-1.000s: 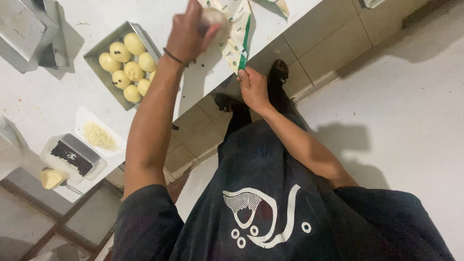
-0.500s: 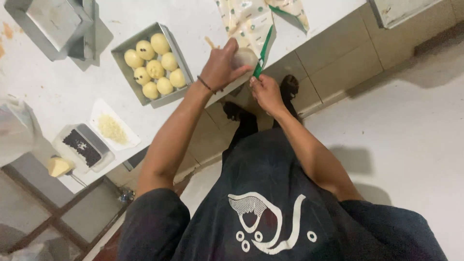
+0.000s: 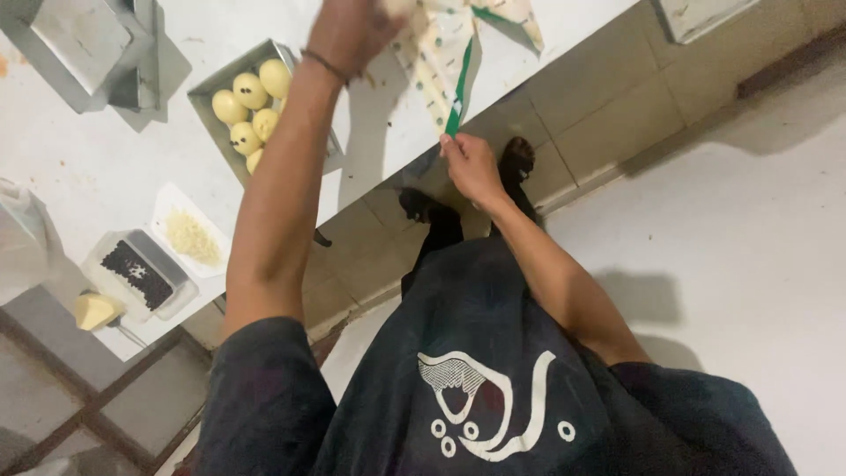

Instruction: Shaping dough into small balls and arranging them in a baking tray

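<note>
Pale concrete floor (image 3: 749, 229) runs below, and a white desk (image 3: 106, 185) stands with a tiled front. Right hand (image 3: 471, 166) pinches the low end of a green strip (image 3: 459, 88) edging a patterned paper bag (image 3: 441, 48) on the desk. Farther up, left hand (image 3: 352, 31) is raised at the frame's top; its grip I cannot tell. Beside that forearm, a grey metal tray (image 3: 211, 84) holds yellow dough balls (image 3: 249, 91).

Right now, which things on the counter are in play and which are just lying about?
In play:
left hand, raised over the counter
right hand, pinching the green-edged patterned bag
metal tray of yellow dough balls

Lying about:
tub of dark bits
pale crumbs on a card
grey metal box
</note>
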